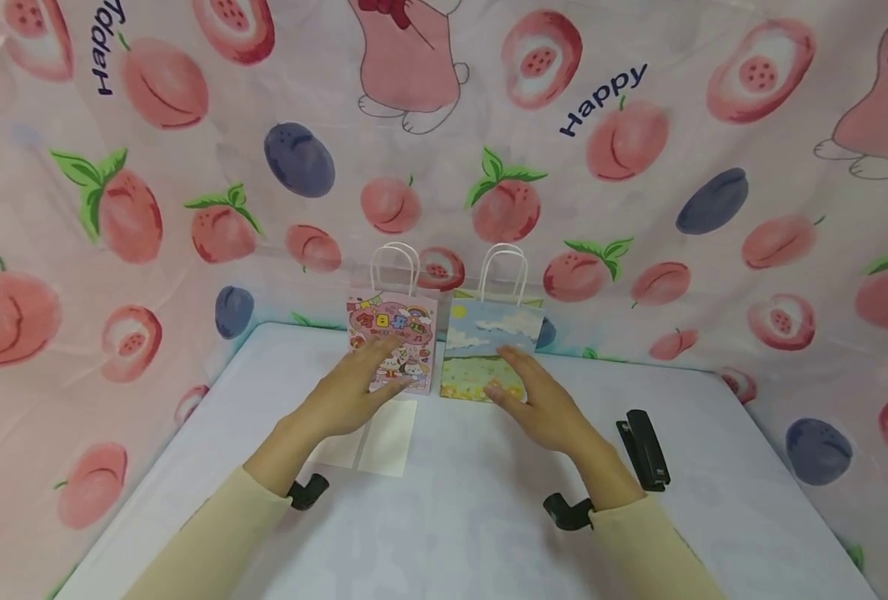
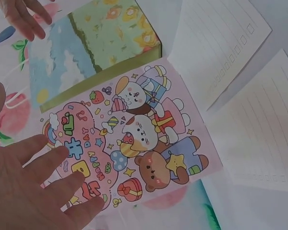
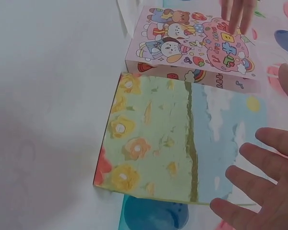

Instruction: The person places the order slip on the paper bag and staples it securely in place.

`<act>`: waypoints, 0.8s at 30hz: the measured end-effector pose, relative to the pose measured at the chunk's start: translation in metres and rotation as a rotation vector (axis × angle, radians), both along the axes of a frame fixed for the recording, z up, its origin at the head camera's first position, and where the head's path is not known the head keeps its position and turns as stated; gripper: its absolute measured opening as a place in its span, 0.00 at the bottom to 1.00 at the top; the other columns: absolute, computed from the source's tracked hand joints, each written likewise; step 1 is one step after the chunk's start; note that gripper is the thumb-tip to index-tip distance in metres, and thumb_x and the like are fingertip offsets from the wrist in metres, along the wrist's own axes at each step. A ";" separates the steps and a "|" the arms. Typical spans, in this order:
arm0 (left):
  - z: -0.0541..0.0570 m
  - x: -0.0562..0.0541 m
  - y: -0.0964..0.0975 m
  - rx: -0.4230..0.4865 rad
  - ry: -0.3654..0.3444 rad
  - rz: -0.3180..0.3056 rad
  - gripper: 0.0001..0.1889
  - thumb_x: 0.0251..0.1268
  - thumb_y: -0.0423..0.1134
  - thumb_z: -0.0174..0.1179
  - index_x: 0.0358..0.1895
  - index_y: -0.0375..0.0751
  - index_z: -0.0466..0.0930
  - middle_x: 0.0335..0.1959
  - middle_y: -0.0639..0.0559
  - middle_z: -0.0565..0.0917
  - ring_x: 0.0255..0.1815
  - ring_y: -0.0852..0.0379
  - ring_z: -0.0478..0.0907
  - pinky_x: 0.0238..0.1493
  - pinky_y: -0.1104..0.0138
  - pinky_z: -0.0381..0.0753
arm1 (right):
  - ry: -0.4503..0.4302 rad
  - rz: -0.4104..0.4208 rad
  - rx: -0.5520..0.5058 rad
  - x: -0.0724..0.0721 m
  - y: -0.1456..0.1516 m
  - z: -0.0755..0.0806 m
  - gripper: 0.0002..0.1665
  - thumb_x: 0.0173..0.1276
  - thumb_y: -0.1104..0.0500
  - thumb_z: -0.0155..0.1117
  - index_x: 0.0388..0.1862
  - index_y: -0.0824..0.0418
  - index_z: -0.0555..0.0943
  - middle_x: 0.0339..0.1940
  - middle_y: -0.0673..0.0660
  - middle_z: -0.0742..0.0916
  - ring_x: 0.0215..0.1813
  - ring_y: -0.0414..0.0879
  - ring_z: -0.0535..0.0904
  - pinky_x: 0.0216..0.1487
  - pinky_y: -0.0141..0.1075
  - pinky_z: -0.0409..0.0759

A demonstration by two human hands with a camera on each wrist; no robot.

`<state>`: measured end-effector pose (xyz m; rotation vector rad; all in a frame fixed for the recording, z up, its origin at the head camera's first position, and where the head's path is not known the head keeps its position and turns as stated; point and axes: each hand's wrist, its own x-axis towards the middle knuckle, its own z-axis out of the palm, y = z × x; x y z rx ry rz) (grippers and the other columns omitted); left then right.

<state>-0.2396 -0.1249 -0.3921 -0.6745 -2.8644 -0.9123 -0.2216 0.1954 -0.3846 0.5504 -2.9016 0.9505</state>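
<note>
Two paper bags stand side by side behind two spread, empty hands

Taking the pink cartoon bag point(image 1: 414, 350) as landmark, two pale sheets point(image 1: 387, 442) lie nearer the person and slightly left of it. The left hand point(image 1: 346, 396) is in front of it, hiding part of its printed face, fingers straight and fanned apart. Just right of it is the landscape bag point(image 1: 481, 342), partly covered by the right hand point(image 1: 545, 408), whose fingers are also spread; whether either hand touches a bag I cannot tell. Well to its right, and nearer the person, lies a black stapler point(image 1: 645, 450). Fruit-patterned cloth point(image 1: 444, 150) hangs behind it.

Both bags are upright, long axis vertical, white handles up, printed fronts toward the person. The stapler's length runs away from the person, its far end leaning left.

The left wrist view shows ruled lines and small boxes on the sheets; the right wrist view, the pink bag's printed side panel. Only the head view shows the stapler.
</note>
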 end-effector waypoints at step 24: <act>-0.008 -0.002 -0.021 0.259 -0.036 0.114 0.36 0.80 0.61 0.50 0.83 0.52 0.56 0.83 0.43 0.61 0.81 0.34 0.60 0.74 0.32 0.64 | -0.158 0.051 -0.439 -0.013 -0.033 -0.018 0.40 0.79 0.44 0.61 0.82 0.56 0.61 0.83 0.58 0.67 0.82 0.61 0.63 0.78 0.64 0.62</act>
